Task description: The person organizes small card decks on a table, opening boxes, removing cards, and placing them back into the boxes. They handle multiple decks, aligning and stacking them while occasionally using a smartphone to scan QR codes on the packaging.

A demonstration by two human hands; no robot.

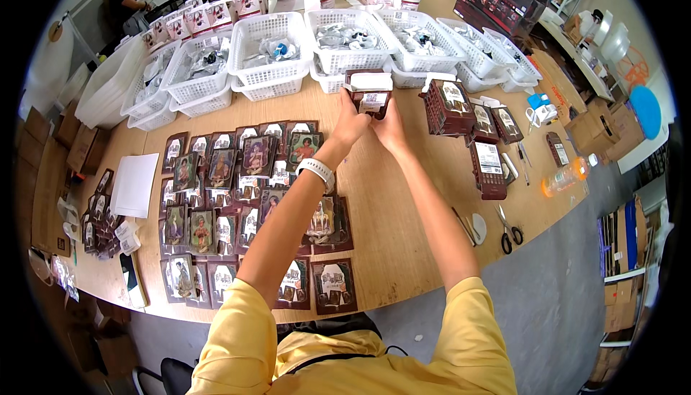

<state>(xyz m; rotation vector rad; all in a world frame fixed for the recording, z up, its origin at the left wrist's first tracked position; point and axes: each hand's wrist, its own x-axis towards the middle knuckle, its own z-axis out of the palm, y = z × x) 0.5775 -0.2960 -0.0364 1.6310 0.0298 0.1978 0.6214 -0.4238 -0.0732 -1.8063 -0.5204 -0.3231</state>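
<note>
Both arms reach forward over the wooden table point(388, 222). Between my left hand point(352, 121) and my right hand point(390, 125) is a small dark red cardboard box point(369, 88) with a white flap at its top and a printed label on its front. Fingers of both hands grip its lower sides, just in front of the white plastic baskets. Rows of dark printed packets point(225, 233) cover the table left of my arms, and several illustrated cards point(258, 155) lie on top of them. To the right stands a stack of similar dark red boxes point(447, 104).
White perforated baskets point(270, 75) with bagged parts line the back, before white printed boxes point(218, 16). On the right lie scissors point(509, 230), an orange drink bottle point(567, 177) and pens point(523, 164). A phone point(133, 280) and white paper point(135, 184) lie left. People sit beyond.
</note>
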